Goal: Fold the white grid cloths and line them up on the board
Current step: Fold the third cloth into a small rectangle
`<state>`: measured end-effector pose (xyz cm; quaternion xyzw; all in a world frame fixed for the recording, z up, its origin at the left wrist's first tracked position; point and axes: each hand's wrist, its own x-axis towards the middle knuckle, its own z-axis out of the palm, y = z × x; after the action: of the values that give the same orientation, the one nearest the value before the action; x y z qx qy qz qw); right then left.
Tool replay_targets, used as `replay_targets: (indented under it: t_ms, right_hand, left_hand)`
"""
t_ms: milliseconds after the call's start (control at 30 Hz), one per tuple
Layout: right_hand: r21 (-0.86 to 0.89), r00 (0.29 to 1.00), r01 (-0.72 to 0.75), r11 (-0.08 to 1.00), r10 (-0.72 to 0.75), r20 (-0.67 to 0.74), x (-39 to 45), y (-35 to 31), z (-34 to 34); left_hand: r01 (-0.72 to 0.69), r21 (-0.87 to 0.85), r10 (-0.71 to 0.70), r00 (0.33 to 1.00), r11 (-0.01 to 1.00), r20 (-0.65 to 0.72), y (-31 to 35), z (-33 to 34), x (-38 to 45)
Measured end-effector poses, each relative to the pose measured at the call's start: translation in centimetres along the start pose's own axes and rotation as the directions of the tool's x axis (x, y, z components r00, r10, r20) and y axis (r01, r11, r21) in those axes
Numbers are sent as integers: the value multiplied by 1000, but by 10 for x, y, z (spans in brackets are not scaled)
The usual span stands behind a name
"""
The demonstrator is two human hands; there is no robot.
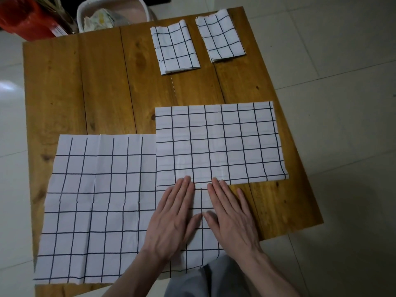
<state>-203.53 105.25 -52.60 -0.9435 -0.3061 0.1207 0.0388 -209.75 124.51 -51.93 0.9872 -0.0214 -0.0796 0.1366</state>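
Head view showed the left hand (175, 219) and right hand (230, 217) flat, fingers together, on the half-folded cloth (218, 142), whose fold could skew if they slid.

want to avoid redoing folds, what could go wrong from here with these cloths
1. The half-folded cloth overlaps the flat open cloth; sliding or folding one may drag and skew the other.
2. The open cloth's near edge hangs past the board edge, so it could slip off.
3. Both the left hand and right hand press flat near the overlap; lifting them unevenly may shift the crease.
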Motion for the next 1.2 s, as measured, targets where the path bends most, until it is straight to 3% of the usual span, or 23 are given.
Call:
replay_targets:
  t_ms: [167,667,1100,1200]
  right_hand:
    - [3,1000,-10,1000,10,-11,-1,7,-3]
    - [8,996,-92,996,92,-19,-17,46,-10]
    - [39,924,-380,924,381,-41,-35,104,-20]
    - [25,922,-384,923,385,-44,-39,113,-22]
  left_hand:
    - [-69,17,69,998,997,9,-10,-2,0]
    - [-12,6,12,998,1000,66,-6,-5,-1]
    - [11,-44,-8,997,999,81,-6,-9,0]
    - [13,-37,-10,997,999,80,-5,-8,0]
